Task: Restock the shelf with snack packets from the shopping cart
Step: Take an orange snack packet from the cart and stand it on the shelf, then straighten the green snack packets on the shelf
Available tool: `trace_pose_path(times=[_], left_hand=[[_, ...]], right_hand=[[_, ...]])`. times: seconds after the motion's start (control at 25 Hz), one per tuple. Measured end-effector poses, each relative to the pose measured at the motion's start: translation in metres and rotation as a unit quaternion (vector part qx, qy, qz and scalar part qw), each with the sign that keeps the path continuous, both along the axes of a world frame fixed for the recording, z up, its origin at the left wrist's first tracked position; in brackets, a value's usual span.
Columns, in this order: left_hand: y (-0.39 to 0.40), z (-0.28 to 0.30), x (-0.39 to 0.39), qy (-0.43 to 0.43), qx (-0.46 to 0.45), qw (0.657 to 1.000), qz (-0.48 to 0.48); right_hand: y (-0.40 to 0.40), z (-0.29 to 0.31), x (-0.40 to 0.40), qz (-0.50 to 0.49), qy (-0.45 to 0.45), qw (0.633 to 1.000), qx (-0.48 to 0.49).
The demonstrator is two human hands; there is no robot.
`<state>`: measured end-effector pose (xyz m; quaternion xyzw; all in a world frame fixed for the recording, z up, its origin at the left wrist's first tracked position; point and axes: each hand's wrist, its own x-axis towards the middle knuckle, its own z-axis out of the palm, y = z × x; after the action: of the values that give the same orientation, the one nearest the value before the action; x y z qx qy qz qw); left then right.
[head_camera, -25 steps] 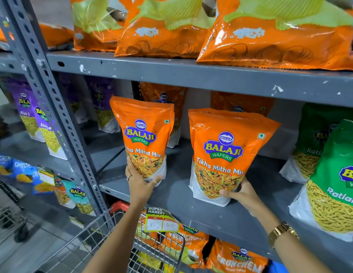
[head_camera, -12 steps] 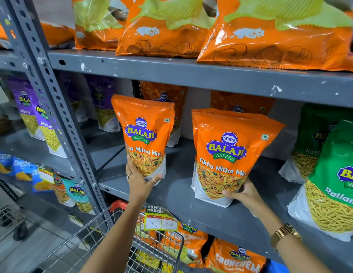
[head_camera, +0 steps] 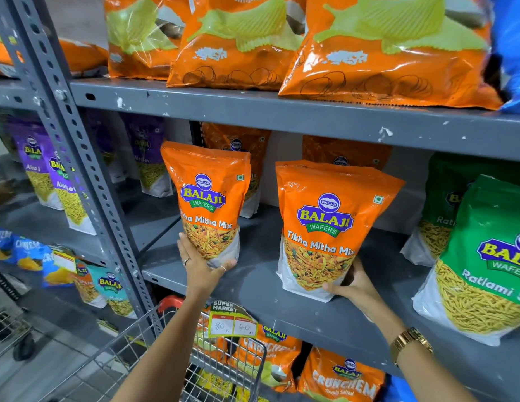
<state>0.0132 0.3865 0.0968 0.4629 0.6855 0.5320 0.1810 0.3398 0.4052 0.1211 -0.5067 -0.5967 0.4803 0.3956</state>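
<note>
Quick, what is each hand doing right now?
Left hand: closed on the bottom of the left orange Tikha Mitha Mix plastic pouch.
Right hand: closed on the bottom corner of the right orange Tikha Mitha Mix plastic pouch.

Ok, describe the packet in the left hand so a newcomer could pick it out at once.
Find the grey metal shelf under the row of big orange chip bags. Two orange Balaji Tikha Mitha Mix packets stand at its front; take the left Tikha Mitha Mix packet, nearest the perforated upright post. The left hand, wearing rings, cups its base, while the right Tikha Mitha Mix packet sits nearer the green Ratlami packets.
</note>
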Motion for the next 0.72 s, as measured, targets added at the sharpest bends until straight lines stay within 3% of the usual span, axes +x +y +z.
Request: trace_pose_path(times=[0.16, 0.24, 0.36, 0.44, 0.52, 0.72], left_hand=[[-0.016, -0.003, 0.013, -0.014, 0.018, 0.999, 0.024], [-0.027, -0.006, 0.027, 0.027, 0.041, 0.998, 0.043], [-0.04, -0.002, 0.056, 0.095, 0.049, 0.994, 0.019], [-0.045, 0.008, 0.077, 0.124, 0.077, 0.989, -0.01], [-0.048, 0.02, 0.1, 0.15, 0.107, 0.982, -0.033], [-0.058, 0.046, 0.181, 0.145, 0.153, 0.974, -0.085]], right_hand=[[-0.015, 0.0, 0.014, 0.011, 0.028, 1.0, 0.0], [-0.023, -0.001, 0.023, -0.07, -0.007, 0.996, 0.046], [-0.042, -0.002, 0.04, -0.281, -0.085, 0.936, 0.194], [-0.056, 0.0, 0.054, -0.363, -0.083, 0.893, 0.252], [-0.069, 0.005, 0.069, -0.4, -0.077, 0.871, 0.275], [-0.097, 0.017, 0.129, -0.464, -0.188, 0.803, 0.325]])
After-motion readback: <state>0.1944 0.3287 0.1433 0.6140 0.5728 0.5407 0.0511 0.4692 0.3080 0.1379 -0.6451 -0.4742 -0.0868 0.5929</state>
